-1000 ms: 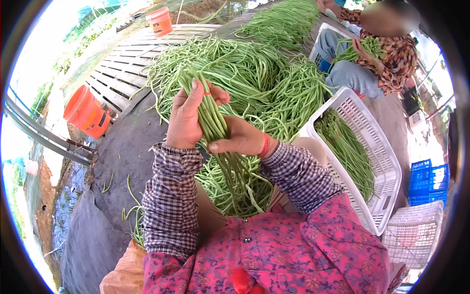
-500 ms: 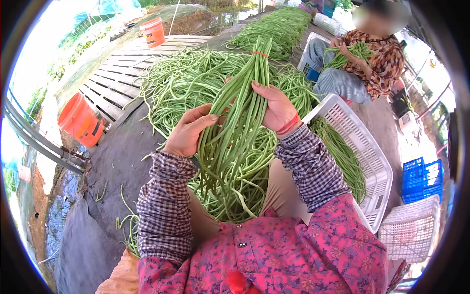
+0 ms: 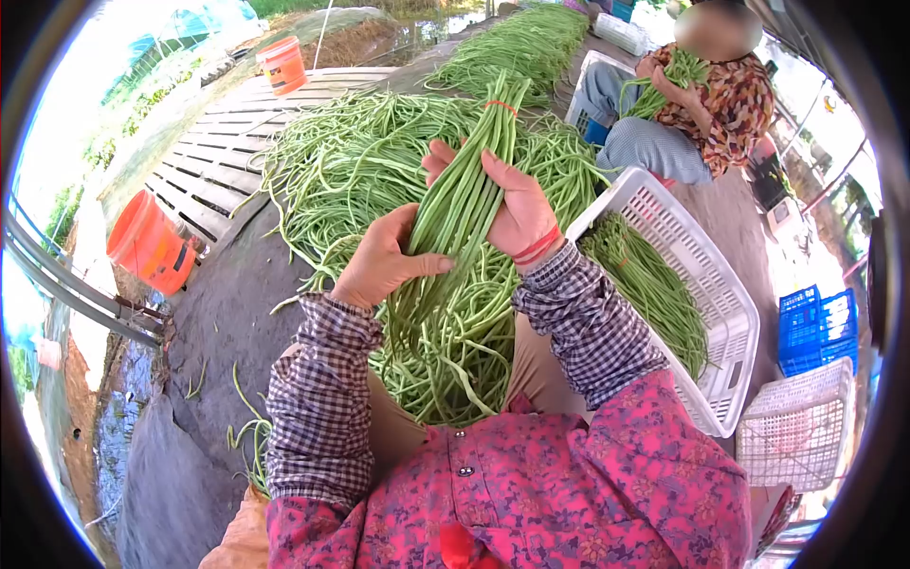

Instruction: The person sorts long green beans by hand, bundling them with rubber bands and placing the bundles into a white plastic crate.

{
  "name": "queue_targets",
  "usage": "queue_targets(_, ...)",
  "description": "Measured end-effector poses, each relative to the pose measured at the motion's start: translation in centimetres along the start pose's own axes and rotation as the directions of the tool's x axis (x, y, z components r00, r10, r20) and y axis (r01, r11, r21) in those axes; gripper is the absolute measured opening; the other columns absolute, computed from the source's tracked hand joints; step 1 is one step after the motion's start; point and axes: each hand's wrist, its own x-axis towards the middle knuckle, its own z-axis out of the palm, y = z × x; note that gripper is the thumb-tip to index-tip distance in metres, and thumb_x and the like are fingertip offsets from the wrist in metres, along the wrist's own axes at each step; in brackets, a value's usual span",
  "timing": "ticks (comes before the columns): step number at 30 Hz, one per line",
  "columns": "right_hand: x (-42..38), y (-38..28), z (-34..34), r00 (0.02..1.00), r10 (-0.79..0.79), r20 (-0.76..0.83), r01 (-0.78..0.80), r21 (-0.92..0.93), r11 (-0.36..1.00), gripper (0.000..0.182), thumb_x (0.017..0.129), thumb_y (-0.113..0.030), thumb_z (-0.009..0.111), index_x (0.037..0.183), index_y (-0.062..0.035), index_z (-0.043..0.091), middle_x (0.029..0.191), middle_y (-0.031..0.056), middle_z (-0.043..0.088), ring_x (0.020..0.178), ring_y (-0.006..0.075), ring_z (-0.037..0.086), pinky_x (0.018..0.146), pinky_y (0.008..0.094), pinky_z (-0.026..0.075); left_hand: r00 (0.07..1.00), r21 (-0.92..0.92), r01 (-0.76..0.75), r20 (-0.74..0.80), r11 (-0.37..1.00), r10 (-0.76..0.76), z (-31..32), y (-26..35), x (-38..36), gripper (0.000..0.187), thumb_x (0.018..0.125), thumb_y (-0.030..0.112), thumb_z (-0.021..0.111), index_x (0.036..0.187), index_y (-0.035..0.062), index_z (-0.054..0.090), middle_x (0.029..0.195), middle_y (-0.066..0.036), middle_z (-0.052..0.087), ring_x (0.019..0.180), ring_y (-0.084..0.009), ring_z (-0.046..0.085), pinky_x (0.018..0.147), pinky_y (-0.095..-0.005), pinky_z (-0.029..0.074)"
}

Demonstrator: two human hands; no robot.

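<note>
A bundle of long green beans (image 3: 462, 202) stands between my hands, its upper end tied with a red rubber band (image 3: 500, 105). My left hand (image 3: 391, 258) grips the lower part, thumb lying across the front. Higher up, my right hand (image 3: 515, 201) is wrapped around the bundle from the right and behind, with some fingertips showing on its far side. Red bands (image 3: 538, 247) circle my right wrist. Beneath and beyond the bundle lies a big loose heap of long beans (image 3: 355, 175), reaching down between my knees.
At my right, a white crate (image 3: 725, 332) holds more long beans (image 3: 654, 284). Blue crates (image 3: 817, 327) and another white crate (image 3: 794, 427) stand farther right. Orange buckets (image 3: 152, 242) are on the left. Another person (image 3: 725, 104) sits ahead right, holding beans.
My left hand has moved right, its thumb now across the beans. The hands are closer together, and the bundle's fanned lower part is gathered narrower. The view has shifted slightly.
</note>
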Motion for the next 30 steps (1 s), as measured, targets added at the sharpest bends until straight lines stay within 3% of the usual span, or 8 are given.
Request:
queue_targets(2,-0.1,-0.7,0.2,0.998,-0.015,0.055,0.018,-0.045,0.999,0.040,0.096,-0.025,0.045,0.123,0.0044,0.041,0.128,0.0187,0.050,0.119,0.0327,0.049,0.100,0.0448,0.043,0.998,-0.227,0.067,0.018,0.972,-0.065,-0.8,-1.1,-0.1,0.047,0.081,0.010,0.071,0.121,-0.0025,0.051,0.105,-0.006,0.063,0.091,-0.0112,0.060,0.083,-0.0268,0.049)
queue_targets(11,-2.3,-7.3,2.5,0.963,-0.178,0.202,0.219,-0.208,0.953,0.036,0.096,-0.026,0.047,0.118,0.0015,0.048,0.120,0.0189,0.056,0.113,0.0337,0.053,0.097,0.0465,0.044,0.997,-0.111,0.052,0.070,0.992,-0.045,0.1,-2.9,1.0,0.034,0.090,0.011,0.056,0.121,-0.0017,0.053,0.104,-0.005,0.064,0.088,-0.0113,0.060,0.081,-0.0266,0.048)
queue_targets(12,-2.5,-8.3,2.2,0.960,-0.155,0.233,0.212,-0.243,0.947,0.034,0.096,-0.027,0.047,0.118,-0.0019,0.051,0.121,0.0166,0.056,0.116,0.0346,0.051,0.100,0.0474,0.043,0.997,-0.168,0.062,0.052,0.984,-0.053,1.0,-2.3,1.1,0.026,0.087,0.004,0.059,0.112,-0.0011,0.058,0.101,-0.002,0.064,0.088,-0.0078,0.058,0.080,-0.0231,0.046)
queue_targets(16,-3.4,-9.9,2.1,0.949,-0.184,0.255,0.253,-0.270,0.929,0.028,0.095,-0.026,0.050,0.114,-0.0057,0.052,0.112,0.0112,0.059,0.113,0.0310,0.052,0.100,0.0476,0.042,0.995,0.068,0.091,0.025,0.994,-0.093,2.3,-2.2,1.5,0.029,0.082,-0.009,0.053,0.110,-0.0016,0.055,0.100,0.000,0.061,0.087,-0.0067,0.057,0.080,-0.0230,0.048)
queue_targets(19,-3.8,-10.9,2.3,0.950,-0.229,0.214,0.286,-0.294,0.912,0.027,0.094,-0.025,0.050,0.111,-0.0037,0.051,0.107,0.0120,0.059,0.107,0.0303,0.055,0.098,0.0472,0.044,0.994,0.295,0.082,0.051,0.952,-0.101,1.5,-3.6,2.0,0.030,0.083,-0.008,0.052,0.112,0.0001,0.055,0.096,0.002,0.059,0.086,-0.0059,0.056,0.079,-0.0221,0.048)
queue_targets(23,-4.0,-13.1,2.1,0.952,-0.226,0.209,0.286,-0.328,0.901,0.029,0.095,-0.025,0.049,0.112,-0.0012,0.050,0.110,0.0144,0.058,0.107,0.0321,0.055,0.095,0.0480,0.045,0.985,0.166,0.112,0.111,0.980,-0.131,2.0,-4.8,1.9,0.029,0.081,-0.006,0.050,0.108,0.0010,0.056,0.088,0.000,0.059,0.081,-0.0085,0.056,0.075,-0.0242,0.048)
queue_targets(26,-3.4,-15.6,1.8,0.943,-0.252,0.219,0.315,-0.331,0.890,0.029,0.097,-0.027,0.045,0.118,-0.0063,0.048,0.110,0.0132,0.056,0.110,0.0304,0.053,0.101,0.0480,0.040,0.944,0.433,0.249,0.093,0.866,-0.318,0.8,-7.3,2.2,0.017,0.085,0.002,0.048,0.098,0.0020,0.058,0.086,-0.001,0.060,0.078,-0.0088,0.053,0.077,-0.0247,0.043)
queue_targets(30,-4.0,-15.5,4.9,0.918,-0.393,0.050,0.390,-0.296,0.872,0.022,0.097,-0.019,0.044,0.106,0.0006,0.051,0.096,0.0160,0.061,0.090,0.0300,0.061,0.083,0.0459,0.052,0.928,0.516,0.211,0.161,0.830,-0.336,0.4,-9.2,2.6,0.015,0.089,0.008,0.044,0.095,0.0026,0.056,0.079,0.001,0.055,0.072,-0.0095,0.047,0.072,-0.0263,0.040)
